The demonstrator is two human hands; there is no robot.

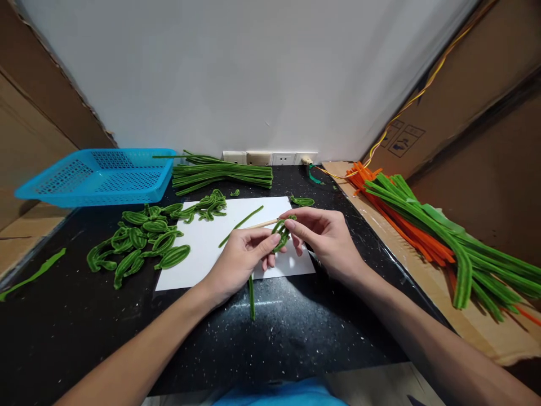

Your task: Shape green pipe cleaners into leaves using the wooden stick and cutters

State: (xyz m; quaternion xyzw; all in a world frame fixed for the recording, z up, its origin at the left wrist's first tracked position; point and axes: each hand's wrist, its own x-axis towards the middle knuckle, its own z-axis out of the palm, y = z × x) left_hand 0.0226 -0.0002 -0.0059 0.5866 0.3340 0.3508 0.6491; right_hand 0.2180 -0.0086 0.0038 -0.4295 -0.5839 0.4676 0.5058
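Observation:
Over a white sheet of paper [198, 265], my left hand [240, 256] pinches a looped green pipe cleaner [279, 230] between thumb and fingers. The thumb and forefinger of my right hand [325, 237] grip the upper end of the same loop. A thin wooden stick [266, 223] lies across, behind my left fingers; whether it is held is hidden. One straight green pipe cleaner [240, 225] rests on the paper, and a green stem [252, 299] sticks out below my left hand. Several leaf-shaped pipe-cleaner loops [154, 226] are heaped to the left, partly on the paper.
A blue plastic basket [97, 194] stands at the back left, beside a bundle of green pipe cleaners [224, 176]. Wall sockets [284, 159] line the back. Green bundles [460, 248] and orange ones [406, 225] lie on cardboard at the right. A green strip [36, 273] is far left.

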